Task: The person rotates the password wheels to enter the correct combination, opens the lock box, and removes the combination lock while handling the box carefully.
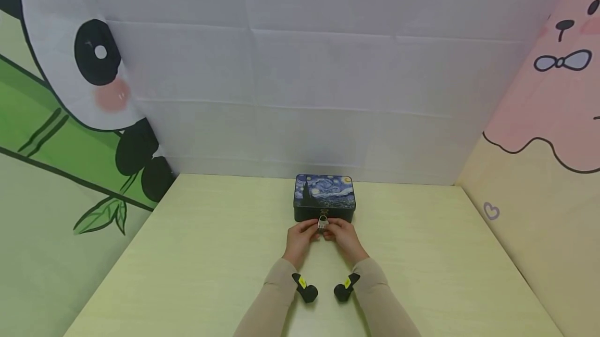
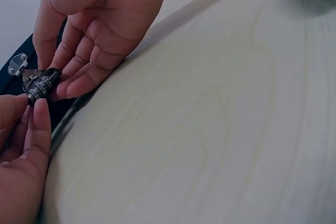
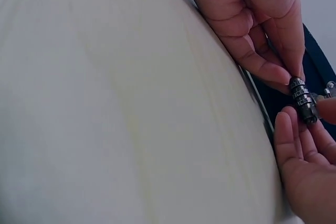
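Beige sleeves (image 1: 268, 300), dark padlock (image 2: 42, 84), marked dials (image 3: 301, 97)

2 hands (image 1: 298, 238) (image 1: 346, 237), 1 padlock (image 1: 322, 225), 1 box (image 1: 324, 192), 2 wrist cameras (image 1: 309, 294) (image 1: 343, 292) and 1 table (image 1: 206, 253) are here.

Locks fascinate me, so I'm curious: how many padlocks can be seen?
1: the padlock at the front of the box, held between left hand and right hand. Any inside the closed box would be hidden.
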`<state>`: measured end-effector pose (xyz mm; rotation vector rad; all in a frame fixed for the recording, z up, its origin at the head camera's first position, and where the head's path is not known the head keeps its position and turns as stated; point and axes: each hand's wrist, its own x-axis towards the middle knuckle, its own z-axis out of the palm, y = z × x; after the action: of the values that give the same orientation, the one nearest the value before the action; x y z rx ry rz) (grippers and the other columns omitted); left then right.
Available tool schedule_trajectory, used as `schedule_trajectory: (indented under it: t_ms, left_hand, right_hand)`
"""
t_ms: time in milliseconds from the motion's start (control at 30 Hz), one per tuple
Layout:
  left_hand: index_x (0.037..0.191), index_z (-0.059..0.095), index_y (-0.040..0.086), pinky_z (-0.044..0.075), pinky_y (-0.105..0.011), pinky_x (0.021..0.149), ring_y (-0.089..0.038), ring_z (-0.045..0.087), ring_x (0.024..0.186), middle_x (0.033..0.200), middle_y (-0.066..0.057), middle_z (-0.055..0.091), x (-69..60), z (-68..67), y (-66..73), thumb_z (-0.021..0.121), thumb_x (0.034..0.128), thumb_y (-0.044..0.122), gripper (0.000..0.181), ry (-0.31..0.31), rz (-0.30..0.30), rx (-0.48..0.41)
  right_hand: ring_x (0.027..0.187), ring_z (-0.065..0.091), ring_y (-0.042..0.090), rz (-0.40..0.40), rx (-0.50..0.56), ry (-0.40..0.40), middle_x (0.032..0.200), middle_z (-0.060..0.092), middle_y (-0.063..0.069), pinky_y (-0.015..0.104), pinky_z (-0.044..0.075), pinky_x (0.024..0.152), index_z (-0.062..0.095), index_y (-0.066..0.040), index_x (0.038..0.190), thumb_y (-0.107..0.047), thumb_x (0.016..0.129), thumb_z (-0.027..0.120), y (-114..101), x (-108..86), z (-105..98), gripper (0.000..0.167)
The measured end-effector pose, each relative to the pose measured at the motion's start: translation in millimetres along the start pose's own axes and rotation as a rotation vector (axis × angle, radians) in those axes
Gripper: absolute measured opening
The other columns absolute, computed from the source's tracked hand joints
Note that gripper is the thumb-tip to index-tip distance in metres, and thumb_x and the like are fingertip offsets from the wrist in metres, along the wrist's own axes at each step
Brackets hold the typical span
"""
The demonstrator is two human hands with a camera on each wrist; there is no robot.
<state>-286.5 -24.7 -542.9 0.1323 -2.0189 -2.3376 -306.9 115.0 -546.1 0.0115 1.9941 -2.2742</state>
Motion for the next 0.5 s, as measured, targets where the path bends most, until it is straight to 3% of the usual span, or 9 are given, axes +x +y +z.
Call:
schedule_trajectory:
  t_ms: [233,500]
  left_hand:
    - [0.118,0.066,-0.014,0.06,-0.021,0.07,-0.009,0.067,0.079,0.113,-0.024,0.068,4.9,-0.1,-7.2,0.064,0.0952,-0.002,0.025,0.008,-0.008,-0.01]
    - [0.117,0.067,-0.013,0.06,-0.02,0.07,-0.008,0.067,0.079,0.112,-0.021,0.069,7.2,-0.2,-9.4,0.063,0.0948,-0.004,0.024,0.012,-0.02,-0.017]
  right_hand:
    - [0.067,0.062,0.012,-0.009,0.018,-0.003,0.096,0.068,0.013,0.022,0.057,0.063,0.054,0.022,0.122,0.007,0.09,0.058,3.4,0.8,-2.1,0.035]
    - [0.067,0.062,0.011,-0.019,0.003,-0.005,0.091,0.069,0.009,0.021,0.056,0.063,0.053,0.022,0.122,0.008,0.093,0.057,4.8,1.1,-1.5,0.033]
